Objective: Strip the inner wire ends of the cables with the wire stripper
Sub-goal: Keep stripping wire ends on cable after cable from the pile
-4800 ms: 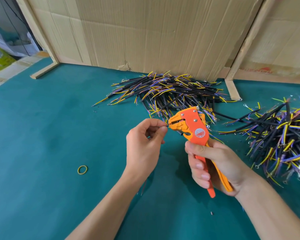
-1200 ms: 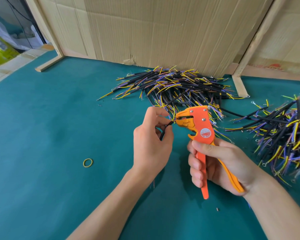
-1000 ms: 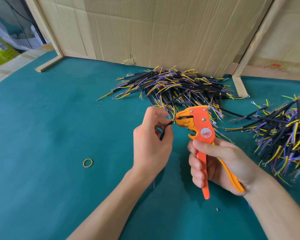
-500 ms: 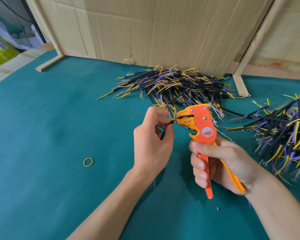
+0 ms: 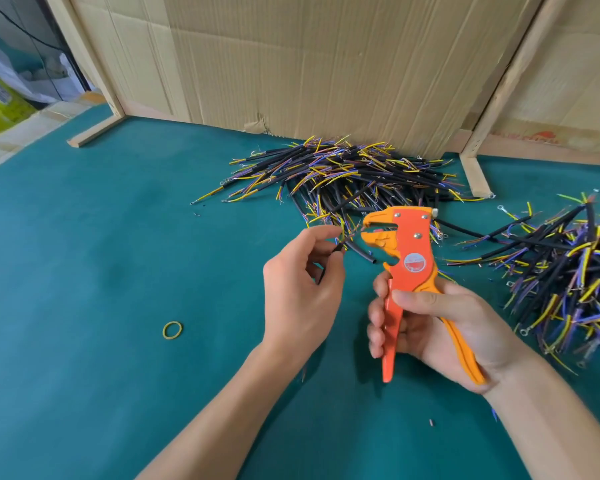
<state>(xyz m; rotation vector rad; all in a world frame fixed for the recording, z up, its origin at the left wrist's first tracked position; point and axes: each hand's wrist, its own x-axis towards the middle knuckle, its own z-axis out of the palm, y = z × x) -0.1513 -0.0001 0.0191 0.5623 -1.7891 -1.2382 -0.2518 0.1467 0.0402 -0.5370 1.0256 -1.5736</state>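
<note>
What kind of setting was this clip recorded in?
Probably a small workshop bench for manual cable assembly. Heaps of short black cables lie on a green-covered table, cardboard panels on wooden frames screen the bench, and the right hand holds an orange wire stripper.

1. The green felt table top [image 5: 84, 271] is bare on the left; only a small yellow rubber band [image 5: 172, 330] lies there.
2. A big heap of black cables with yellow and purple wires [image 5: 340, 174] blocks the back, against the brown cardboard wall [image 5: 309, 64].
3. Another heap of the same cables [image 5: 568, 271] fills the right side.
4. Both hands are in the middle, between the heaps.
</note>
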